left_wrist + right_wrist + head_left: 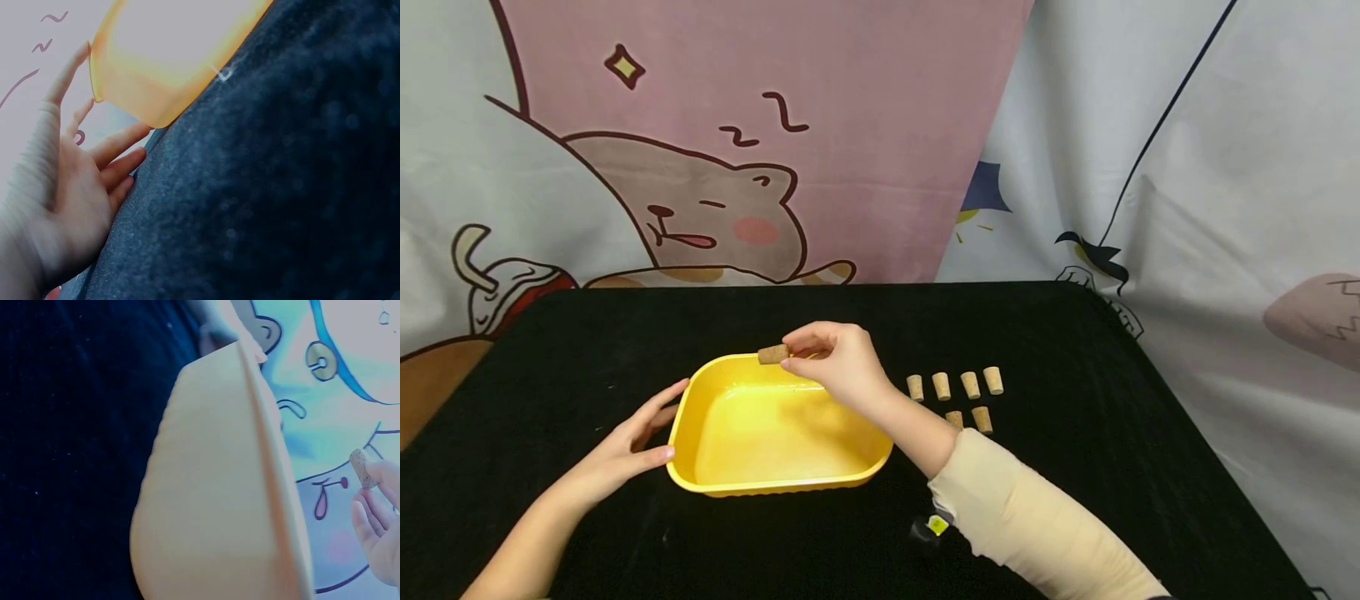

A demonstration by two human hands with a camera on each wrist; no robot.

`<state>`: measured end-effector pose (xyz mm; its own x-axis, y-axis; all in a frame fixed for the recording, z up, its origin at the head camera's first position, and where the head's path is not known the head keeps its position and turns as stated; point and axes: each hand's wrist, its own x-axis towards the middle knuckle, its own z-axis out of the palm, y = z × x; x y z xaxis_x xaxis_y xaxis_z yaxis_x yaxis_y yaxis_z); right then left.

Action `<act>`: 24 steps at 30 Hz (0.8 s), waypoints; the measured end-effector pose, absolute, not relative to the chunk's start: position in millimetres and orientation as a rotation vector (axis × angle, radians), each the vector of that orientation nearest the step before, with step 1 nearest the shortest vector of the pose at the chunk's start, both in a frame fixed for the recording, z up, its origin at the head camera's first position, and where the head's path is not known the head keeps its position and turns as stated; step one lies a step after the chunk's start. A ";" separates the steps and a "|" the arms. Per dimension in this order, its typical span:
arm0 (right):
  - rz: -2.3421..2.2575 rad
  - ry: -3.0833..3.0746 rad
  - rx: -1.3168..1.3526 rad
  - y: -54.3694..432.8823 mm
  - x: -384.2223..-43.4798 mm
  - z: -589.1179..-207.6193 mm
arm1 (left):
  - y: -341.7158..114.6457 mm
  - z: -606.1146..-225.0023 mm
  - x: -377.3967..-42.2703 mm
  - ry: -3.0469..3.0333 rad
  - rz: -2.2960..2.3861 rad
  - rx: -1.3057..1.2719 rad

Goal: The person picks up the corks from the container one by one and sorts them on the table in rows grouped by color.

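My right hand (842, 358) pinches a tapered cork stopper (772, 355) between thumb and fingertips, over the far rim of a yellow plastic basin (778, 486). The cork (361, 467) also shows in the right wrist view, its small end hidden by the fingers. At the basin's left side is my left hand (625, 450), fingers spread and nearly straight. In the left wrist view, that hand's thumb and fingertips (142, 131) touch the end of the basin (153, 106). No corks show inside the basin.
Several more corks (970, 385) stand in two rows on the black cloth-covered table (1075, 467), right of the basin; my right forearm is close to the front row. A patterned curtain (887, 125) hangs behind the table. Beneath the right sleeve shows a small yellow-green patch (937, 525).
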<state>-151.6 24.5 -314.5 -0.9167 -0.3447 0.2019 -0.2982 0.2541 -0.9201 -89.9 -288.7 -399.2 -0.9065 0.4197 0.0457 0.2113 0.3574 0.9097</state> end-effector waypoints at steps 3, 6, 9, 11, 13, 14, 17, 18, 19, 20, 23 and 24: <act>-1.835 2.436 -0.651 33.6 -148.5 -307.4 | -288.5 -398.7 -90.1 2.409 1.589 0.578; -1.884 2.402 -0.654 42.5 -145.6 -300.2 | -288.4 -398.4 -90.0 2.403 1.594 0.583; -1.925 2.378 -0.653 51.7 -141.9 -292.5 | -288.2 -398.1 -89.6 2.409 1.592 0.580; -1.948 2.374 -0.659 58.3 -139.5 -288.1 | -287.9 -397.9 -89.5 2.413 1.590 0.579; -1.971 2.380 -0.671 65.1 -136.9 -284.5 | -287.6 -397.6 -89.4 2.414 1.589 0.579; -1.988 2.376 -0.677 68.6 -135.8 -283.0 | -287.6 -397.6 -89.3 2.414 1.589 0.580; -2.033 2.378 -0.691 78.5 -132.0 -278.7 | -287.9 -398.0 -89.3 2.410 1.592 0.583; -2.045 2.378 -0.683 81.7 -130.5 -277.5 | -288.1 -398.3 -89.4 2.411 1.592 0.583; -2.057 2.379 -0.667 84.9 -129.1 -276.5 | -288.3 -398.7 -89.4 2.412 1.592 0.584; -2.066 2.380 -0.658 88.3 -127.9 -275.8 | -288.5 -399.1 -89.6 2.413 1.591 0.584; -2.083 2.391 -0.634 98.5 -124.6 -275.1 | -289.2 -400.1 -89.7 2.411 1.595 0.583; -2.085 2.396 -0.627 102.2 -123.6 -275.4 | -289.4 -400.3 -89.7 2.411 1.595 0.583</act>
<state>-123.6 102.2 -275.4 -0.9206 -0.2246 0.3196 -0.3476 0.0977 -0.9325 -89.7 -289.4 -400.3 -0.9042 0.4234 0.0555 0.2167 0.3430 0.9140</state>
